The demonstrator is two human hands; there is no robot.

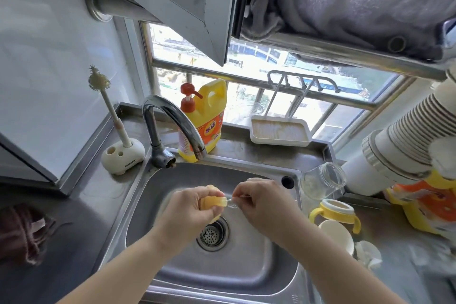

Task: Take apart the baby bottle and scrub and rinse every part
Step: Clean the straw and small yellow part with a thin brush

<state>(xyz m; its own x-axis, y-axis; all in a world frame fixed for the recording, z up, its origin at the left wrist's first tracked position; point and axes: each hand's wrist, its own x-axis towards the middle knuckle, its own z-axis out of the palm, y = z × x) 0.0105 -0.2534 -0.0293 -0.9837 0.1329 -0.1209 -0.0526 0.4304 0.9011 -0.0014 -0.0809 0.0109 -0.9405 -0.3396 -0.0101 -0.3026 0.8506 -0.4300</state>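
The baby bottle lies in pieces around a stainless steel sink [172, 180], and one piece, a soft yellow silicone part [211, 201], is held over the basin just above the round perforated drain strainer [212, 232].

At the far left, a dark brown cloth [23, 232] sits bunched on the steel table [81, 205]. Behind it, in the corner, a long cream bottle brush with a bristly tip [106, 103] stands tilted in a white rounded holder [123, 157]. Next to that, the curved chrome tap [167, 126] arches over the basin. A yellow dish soap jug with a red pump [202, 121] stands just behind the spout, and a white shallow tray [280, 132] rests on the window ledge further right.

Over the basin, the left hand [187, 212] grips the yellow silicone part, fingers curled round it. The right hand [261, 205] pinches a thin clear straw-like tube [232, 202] that sticks out of that yellow part; the two hands are close together.

To the right of the sink, the clear glass bottle body [323, 180] lies tipped on its side on the table, its mouth facing away. Just in front of it sits the yellow collar with two handles and a white ring [334, 212], and a white rounded cap [338, 234] leans against it. Further right, a white tube of stacked paper cups [404, 136] slants over an orange and yellow packet [429, 205].
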